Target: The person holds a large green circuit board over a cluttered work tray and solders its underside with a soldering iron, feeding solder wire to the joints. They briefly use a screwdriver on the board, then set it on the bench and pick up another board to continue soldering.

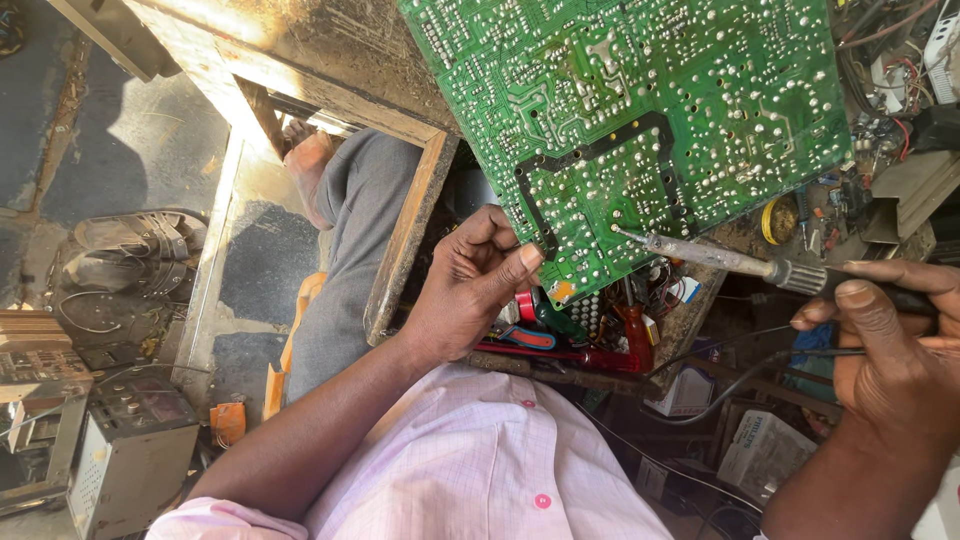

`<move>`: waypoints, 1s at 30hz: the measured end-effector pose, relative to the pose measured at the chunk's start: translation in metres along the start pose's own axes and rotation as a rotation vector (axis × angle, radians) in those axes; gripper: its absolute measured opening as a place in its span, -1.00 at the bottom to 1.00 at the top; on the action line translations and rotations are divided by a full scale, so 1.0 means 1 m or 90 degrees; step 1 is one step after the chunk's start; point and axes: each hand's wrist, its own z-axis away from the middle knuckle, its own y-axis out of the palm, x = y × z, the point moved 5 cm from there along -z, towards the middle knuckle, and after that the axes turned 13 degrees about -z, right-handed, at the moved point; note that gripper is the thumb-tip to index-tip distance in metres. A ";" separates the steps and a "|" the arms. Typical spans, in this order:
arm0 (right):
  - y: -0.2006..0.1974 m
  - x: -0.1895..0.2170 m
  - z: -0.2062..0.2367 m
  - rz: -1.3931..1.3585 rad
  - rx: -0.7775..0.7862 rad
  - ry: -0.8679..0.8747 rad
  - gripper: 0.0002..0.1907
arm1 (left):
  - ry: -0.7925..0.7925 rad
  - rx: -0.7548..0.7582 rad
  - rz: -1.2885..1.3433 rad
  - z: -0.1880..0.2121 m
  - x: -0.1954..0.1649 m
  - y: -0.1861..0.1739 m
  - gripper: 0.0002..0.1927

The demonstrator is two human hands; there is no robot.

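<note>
From the head camera, your left hand [468, 290] pinches the lower edge of the large green printed circuit board [640, 120], thumb and fingers closed on it, keeping its solder side tilted up toward you so the joints face the tool. Your right hand [890, 360] is wrapped shut around the dark-handled soldering iron [760, 265], its metal tip touching a joint near that edge; the iron's black cord [740, 380] hangs below, over cluttered screwdrivers [560, 345]
</note>
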 end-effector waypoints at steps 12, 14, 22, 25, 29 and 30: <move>-0.048 0.001 0.001 0.362 0.058 0.044 -0.74 | -0.066 -0.003 0.026 -0.009 0.003 -0.004 -0.85; -0.058 -0.003 -0.005 0.385 0.070 0.070 -0.72 | -0.061 0.017 0.037 -0.011 0.003 -0.004 -0.84; -0.033 0.016 0.004 0.602 0.153 -0.091 -0.80 | -0.046 0.044 0.044 -0.011 0.011 -0.009 -0.83; -0.018 0.027 0.015 0.632 0.142 -0.070 -0.82 | -0.055 0.045 0.050 -0.011 0.012 -0.009 -0.83; -0.006 0.036 0.035 0.550 0.097 -0.033 -0.79 | -0.050 0.050 0.053 -0.012 0.012 -0.010 -0.82; -0.004 0.038 0.038 0.576 0.113 -0.041 -0.83 | -0.049 0.052 0.055 -0.012 0.012 -0.010 -0.82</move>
